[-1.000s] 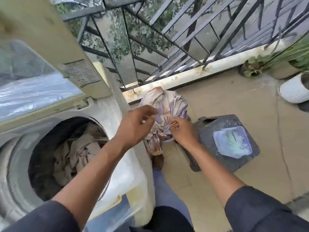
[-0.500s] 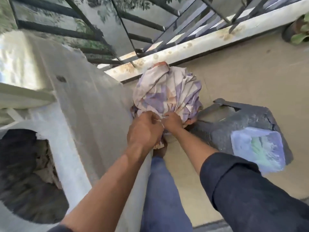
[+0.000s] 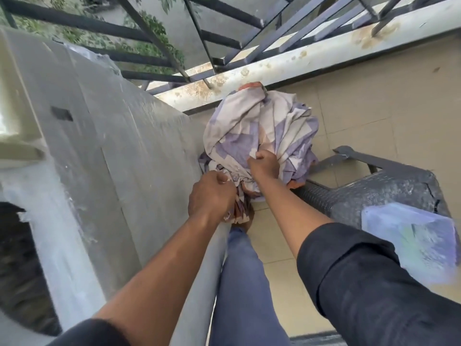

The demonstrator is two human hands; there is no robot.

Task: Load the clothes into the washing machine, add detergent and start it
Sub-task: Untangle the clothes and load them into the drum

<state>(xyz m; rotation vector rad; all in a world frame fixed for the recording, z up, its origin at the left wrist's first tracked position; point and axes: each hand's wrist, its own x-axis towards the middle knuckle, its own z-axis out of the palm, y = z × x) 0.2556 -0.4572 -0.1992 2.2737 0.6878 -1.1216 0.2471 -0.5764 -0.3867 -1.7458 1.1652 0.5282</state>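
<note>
Cloth bundle (image 3: 259, 136) now nearer, both hands gripping, beside washer (image 3: 119, 171)

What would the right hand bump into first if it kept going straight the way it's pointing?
The right hand already grips the bundled purple and white sheet, so it would push deeper into that. Beyond it probably lies the balcony ledge, though depth is unclear.

Hands (image 3: 237, 186) lower on bundle (image 3: 259, 136)

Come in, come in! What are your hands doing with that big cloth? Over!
Left hand and right hand both gripping the purple-and-cream cloth bundle. Bundle beside the washing machine, not in yet. Grey stool close on the right.
</note>
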